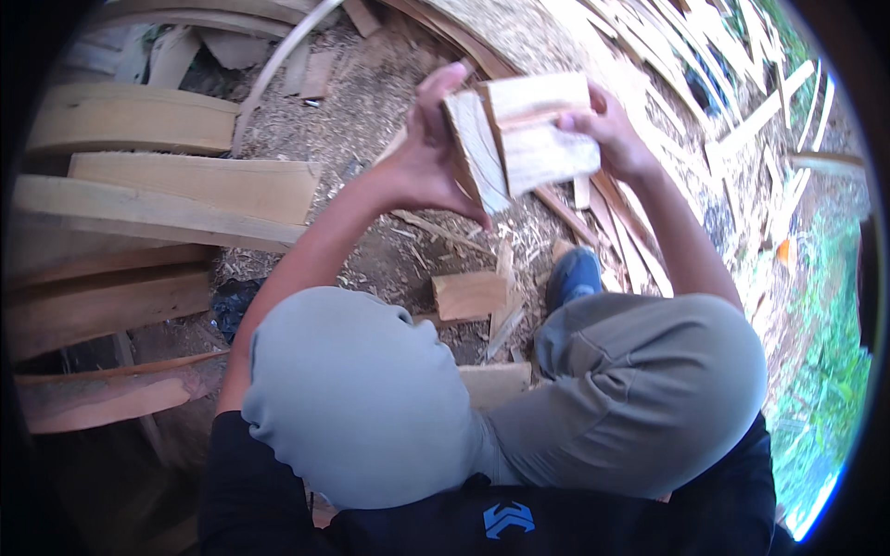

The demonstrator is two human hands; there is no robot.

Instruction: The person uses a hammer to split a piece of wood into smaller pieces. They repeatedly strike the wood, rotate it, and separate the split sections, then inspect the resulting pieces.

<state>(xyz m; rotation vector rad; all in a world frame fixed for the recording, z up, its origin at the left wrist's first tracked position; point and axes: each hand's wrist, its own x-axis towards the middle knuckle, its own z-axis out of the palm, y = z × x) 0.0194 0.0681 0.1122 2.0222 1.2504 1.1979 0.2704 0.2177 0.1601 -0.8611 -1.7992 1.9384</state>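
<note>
Both my hands are raised in front of me, holding pale split wood pieces. My left hand [428, 162] grips a flat wood piece [476, 148] by its left edge, thumb pointing up. My right hand [612, 134] holds a thicker wood block [542, 130] from the right side. The two pieces touch each other along a slanted edge. My knees in grey trousers [371, 389] fill the lower middle, and a blue shoe [573, 275] shows between them.
A small square wood block [468, 295] lies on the chip-covered ground [371, 102] near my shoe. Long planks [167, 190] are stacked at left. Thin wood strips [667, 46] are piled at upper right. Green grass [825, 371] borders the right edge.
</note>
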